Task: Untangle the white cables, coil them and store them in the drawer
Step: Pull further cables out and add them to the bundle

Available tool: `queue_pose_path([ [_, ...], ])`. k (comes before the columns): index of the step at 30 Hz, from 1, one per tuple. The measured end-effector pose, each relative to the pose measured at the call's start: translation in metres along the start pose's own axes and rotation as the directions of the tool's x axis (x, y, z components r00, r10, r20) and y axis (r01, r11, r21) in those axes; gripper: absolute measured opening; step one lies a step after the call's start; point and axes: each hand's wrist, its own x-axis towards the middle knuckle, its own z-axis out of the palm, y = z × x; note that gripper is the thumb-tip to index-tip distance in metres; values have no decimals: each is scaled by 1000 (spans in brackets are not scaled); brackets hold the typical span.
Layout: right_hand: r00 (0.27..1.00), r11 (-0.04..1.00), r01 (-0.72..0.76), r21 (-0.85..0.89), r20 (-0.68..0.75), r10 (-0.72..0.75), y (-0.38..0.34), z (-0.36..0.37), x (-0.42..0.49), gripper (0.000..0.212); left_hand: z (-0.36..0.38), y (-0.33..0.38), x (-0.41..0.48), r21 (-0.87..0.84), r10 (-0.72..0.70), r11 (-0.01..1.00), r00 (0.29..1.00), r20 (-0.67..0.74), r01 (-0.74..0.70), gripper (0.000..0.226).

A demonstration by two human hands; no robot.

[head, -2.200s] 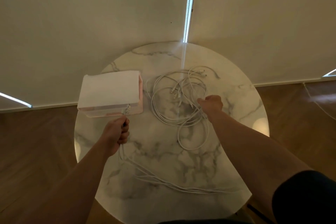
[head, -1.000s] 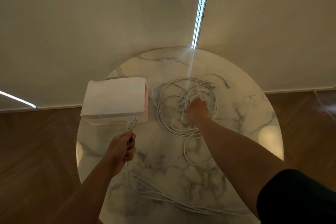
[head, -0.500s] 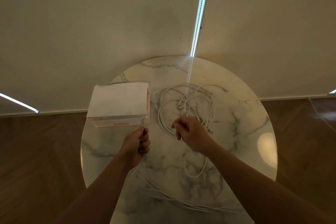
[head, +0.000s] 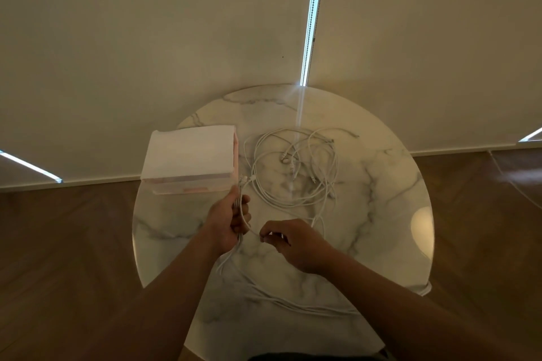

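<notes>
White cables (head: pixel 293 173): a loose tangle of overlapping loops on the far middle of the marble table (head: pixel 381 214), just right of the drawer box, with several plug ends showing inside the loops.
Left hand (head: pixel 227 223): my fist is wrapped around a bundle of strands just in front of the box's near right corner. Plug ends (head: pixel 244 180) poke out above the fist, and the trailing lengths (head: pixel 308 306) run from under it along the near side of the table.
Right hand (head: pixel 289 239): just beside my left, above the tabletop, fingers curled. Thumb and forefinger seem to pinch one strand (head: pixel 247 227) that curves over from my left fist, though the contact is small and dim.
Drawer box (head: pixel 189 160): white top, pinkish translucent front, standing on the left of the table. I see no drawer pulled out.
Step in hand: untangling, I judge. I am collecting ends in my left grip and separating one strand from the rest. Nothing is coiled or stored yet.
Next move calls for: drawing the pinched strand out slowly along its length, loosening whichever loops catch, without dragging the whole tangle toward me. Coiling needs each cable free first, and the drawer needs opening.
</notes>
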Motion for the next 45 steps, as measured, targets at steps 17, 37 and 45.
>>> queue_pose_path([
  [17, 985, 919, -167, -357, -104, 139, 53, -25, -25, 19, -29, 20, 4, -154, 270, 941, 943, -194, -301, 43],
  [37, 626, 652, -755, 65, -225, 747, 89, -13, -30, 45, -37, 18, 0, -101, 186, 975, 974, -127, -200, 42],
  [45, 443, 307, -505, 807, -63, 894, 73, -18, 13, 18, -35, 18, -4, -77, 175, 980, 976, -132, -186, 42],
])
